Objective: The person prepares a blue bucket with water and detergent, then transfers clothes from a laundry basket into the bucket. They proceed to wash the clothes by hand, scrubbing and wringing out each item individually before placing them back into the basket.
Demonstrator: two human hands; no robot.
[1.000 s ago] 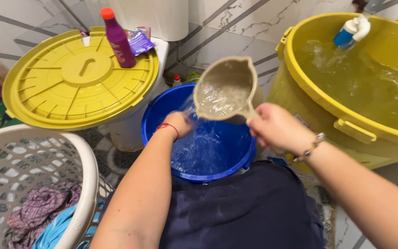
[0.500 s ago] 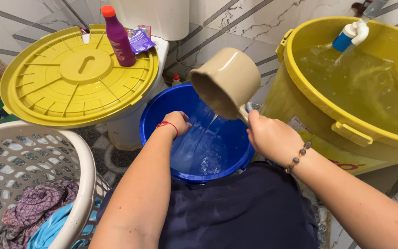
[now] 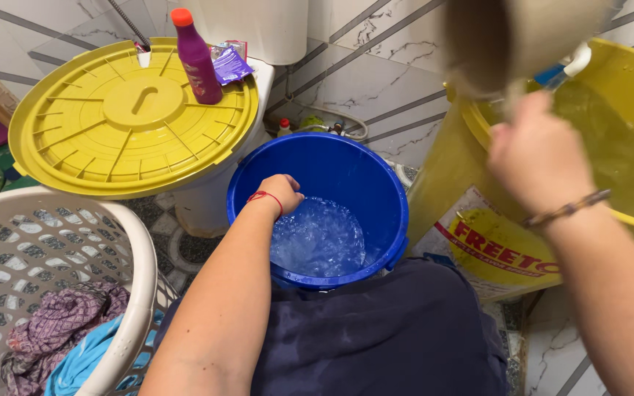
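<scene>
**Q:** Where the view begins at 6 o'clock, what lies nearest the camera?

**A:** Dark blue cloth (image 3: 390,337) fills the bottom centre, over the person's lap. At 8 o'clock stands a cream laundry basket (image 3: 130,242) with a perforated wall, holding a purple checked garment (image 3: 56,330) and a light blue one (image 3: 86,359).

**Q:** Where is the left hand, and how is it set?

**A:** The left hand (image 3: 280,192), with a red thread at the wrist, is curled loosely inside the blue bucket (image 3: 346,165) against its wall at 9 o'clock. Whether it grips anything cannot be told. Foamy water (image 3: 317,238) covers the bucket floor just beside the hand.

**Q:** And the right hand?

**A:** The right hand (image 3: 541,150), at 2 o'clock with a beaded bracelet on its wrist, is closed around the handle of a beige scoop (image 3: 511,40). The scoop is blurred and raised at 1 o'clock, above the rim of the yellow tub (image 3: 449,154).

**Q:** What does the tub hold?

**A:** Water, nearly to the rim; a white and blue tap (image 3: 566,66) sits above it.

**Q:** What lies farthest away?

**A:** At 11 o'clock a round yellow lid (image 3: 111,125) rests on a white toilet (image 3: 258,81). On the lid's far edge stand a purple bottle (image 3: 196,62) with an orange cap and, just beside it, a purple sachet (image 3: 230,64). Marbled wall tiles (image 3: 376,66) close the view at 12 o'clock.
</scene>
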